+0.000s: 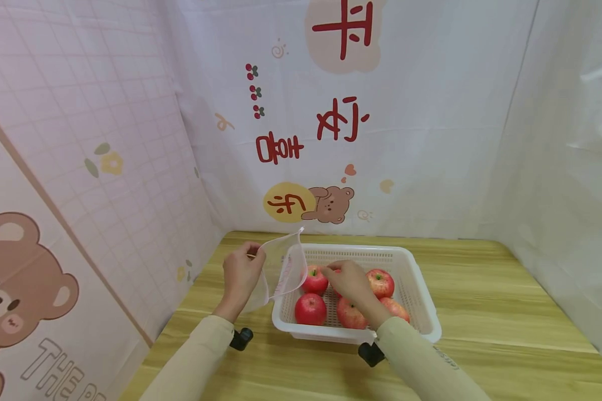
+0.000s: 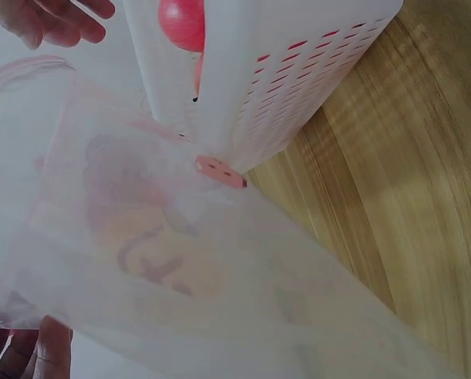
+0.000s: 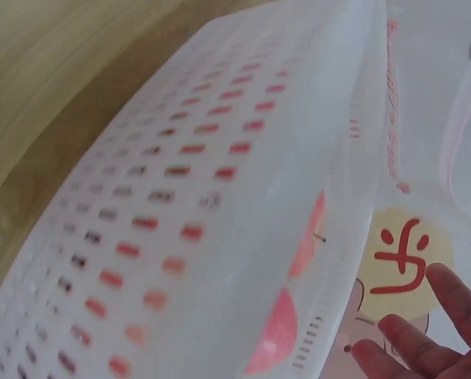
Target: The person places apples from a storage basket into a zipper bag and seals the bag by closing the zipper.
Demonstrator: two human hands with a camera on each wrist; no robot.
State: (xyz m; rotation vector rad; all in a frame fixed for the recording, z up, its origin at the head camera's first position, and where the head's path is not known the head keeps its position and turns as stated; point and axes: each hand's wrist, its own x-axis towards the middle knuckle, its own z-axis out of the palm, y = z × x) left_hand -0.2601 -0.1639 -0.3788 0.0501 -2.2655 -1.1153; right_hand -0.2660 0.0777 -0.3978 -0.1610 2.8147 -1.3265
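My left hand [image 1: 242, 274] pinches the edge of a see-through plastic zip bag [image 1: 280, 263], whose mouth gapes toward the basket. In the left wrist view the bag [image 2: 243, 260] fills much of the picture, with left fingertips at the lower left. Over the white perforated basket [image 1: 417, 284] hovers my right hand [image 1: 353, 283]. Its fingers look spread and hold nothing in the right wrist view. Several red apples lie in the basket: one apple [image 1: 315, 279] is just left of the right fingertips, another apple [image 1: 311, 309] nearer the front. The right hand partly hides others.
The basket stands on a wood-grain table [image 1: 486, 312]. Behind it hangs a white printed cloth [image 1: 431, 111], and another cloth [image 1: 70, 167] with a bear runs along the left side. Black wrist-camera parts [image 1: 371, 353] sit under the forearms.
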